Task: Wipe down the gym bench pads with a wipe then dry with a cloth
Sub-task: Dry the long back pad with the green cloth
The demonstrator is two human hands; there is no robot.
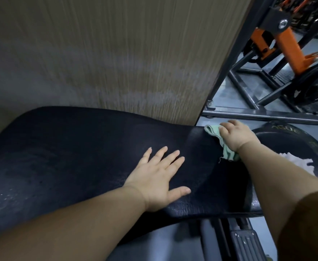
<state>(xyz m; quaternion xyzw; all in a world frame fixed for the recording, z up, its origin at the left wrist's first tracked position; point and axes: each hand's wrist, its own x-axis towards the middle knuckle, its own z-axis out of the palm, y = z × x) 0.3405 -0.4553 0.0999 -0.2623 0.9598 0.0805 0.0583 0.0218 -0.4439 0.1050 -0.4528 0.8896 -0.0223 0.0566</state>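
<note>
**Your cloth is at the right end, and the rest of the pad is lying to the left**

Nearest to you, your left grip [154,178] is lying flat and wide open on the black padded surface [79,147]. It is holding nothing, only leaning there.

The surface is stretching long from left to right in front of you. Small shiny specks are showing at its near left end, and they may be wet spots.

A bit farther away, your right grip [235,135] is sitting at the far right edge of the surface. Its fingers are bending over the green cloth [213,132] and pressing it down on the pad. So I think you are doing the drying part now.

Almost all of the pad is lying to the left of the cloth. The next wipe should probably be going left, along the long way. Your left grip is closer to the middle, but the cloth is in the other one.

Just past your right arm, a white crumpled wipe [293,161] is resting on a black weight plate [305,146]. The letters "GUE" are showing on the plate, and the rest is hidden.

Behind the surface, a brown wall [116,53] is standing. Farthest away, an orange machine [290,46] is standing on the floor.
</note>
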